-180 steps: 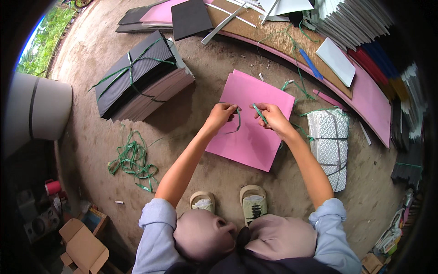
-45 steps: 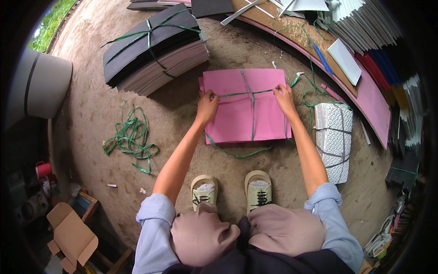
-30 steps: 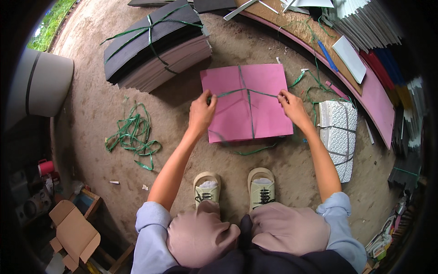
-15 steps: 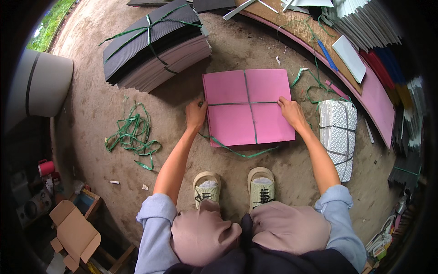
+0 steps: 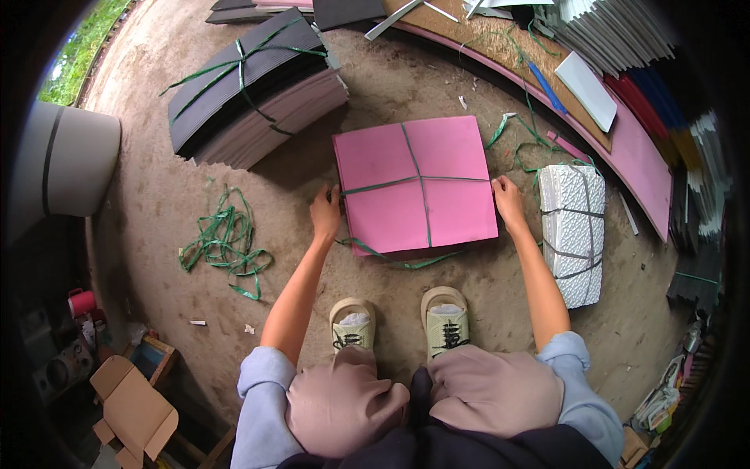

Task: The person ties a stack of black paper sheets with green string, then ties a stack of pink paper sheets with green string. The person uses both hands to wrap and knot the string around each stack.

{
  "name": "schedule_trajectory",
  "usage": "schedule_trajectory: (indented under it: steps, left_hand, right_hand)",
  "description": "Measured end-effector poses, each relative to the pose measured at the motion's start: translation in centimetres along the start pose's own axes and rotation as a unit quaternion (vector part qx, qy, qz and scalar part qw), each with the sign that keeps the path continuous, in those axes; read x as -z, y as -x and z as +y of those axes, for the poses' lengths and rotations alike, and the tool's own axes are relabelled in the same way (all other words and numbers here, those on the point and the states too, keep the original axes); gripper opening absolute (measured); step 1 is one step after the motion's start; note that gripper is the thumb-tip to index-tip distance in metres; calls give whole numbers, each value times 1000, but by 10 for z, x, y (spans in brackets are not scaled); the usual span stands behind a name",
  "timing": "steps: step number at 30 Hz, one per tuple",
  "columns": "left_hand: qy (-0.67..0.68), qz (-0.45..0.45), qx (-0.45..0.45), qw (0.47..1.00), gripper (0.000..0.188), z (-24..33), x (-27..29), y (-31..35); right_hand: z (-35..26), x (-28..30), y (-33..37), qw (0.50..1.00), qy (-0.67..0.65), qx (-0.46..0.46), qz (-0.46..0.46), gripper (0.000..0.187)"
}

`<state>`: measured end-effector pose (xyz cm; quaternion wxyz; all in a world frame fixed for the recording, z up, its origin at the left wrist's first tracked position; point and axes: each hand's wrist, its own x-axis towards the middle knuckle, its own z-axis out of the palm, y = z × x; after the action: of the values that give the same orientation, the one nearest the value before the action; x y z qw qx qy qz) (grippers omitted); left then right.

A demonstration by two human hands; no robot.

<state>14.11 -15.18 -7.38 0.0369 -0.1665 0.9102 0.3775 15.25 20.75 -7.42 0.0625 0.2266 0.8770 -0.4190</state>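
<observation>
A stack of pink sheets [image 5: 457,144] lies on the floor in front of my feet. Thin green plastic strap [image 5: 423,205] crosses its top in both directions, and a loose length curves along the near edge. At the stack's left edge, my left hand [image 5: 325,213] has its fingers closed around the strap. My right hand [image 5: 509,203] is beside the right edge, fingers pinched on the strap where it comes over that side. The fingertips of both hands are partly hidden.
Behind stands a strapped stack of black and pink sheets [image 5: 258,117]. Tangled green strap [image 5: 226,242] lies to the left, a strapped white textured bundle [image 5: 573,234] to the right. A board with a pink edge [image 5: 633,176] curves along the far right. An opened cardboard box [image 5: 137,406] sits at lower left.
My right hand has slid off the stack's top to its right side. My left hand has dropped slightly lower. The strap across the top now bends at the crossing instead of running straight.
</observation>
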Motion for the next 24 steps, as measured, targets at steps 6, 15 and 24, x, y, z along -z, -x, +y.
schedule_trajectory:
  steps: [6, 15, 24]
  left_hand:
    - [50, -18, 86, 995, 50, 12, -3, 2]
    - [78, -7, 77, 994, 43, 42, -11, 33]
    - [6, -43, -5, 999, 28, 51, -26, 39]
  right_hand:
    - [2, -16, -9, 994, -45, -91, 31, 27]
    - [-12, -29, 11, 990, 57, -27, 126, 25]
    - [-1, -16, 10, 982, 47, 15, 183, 24]
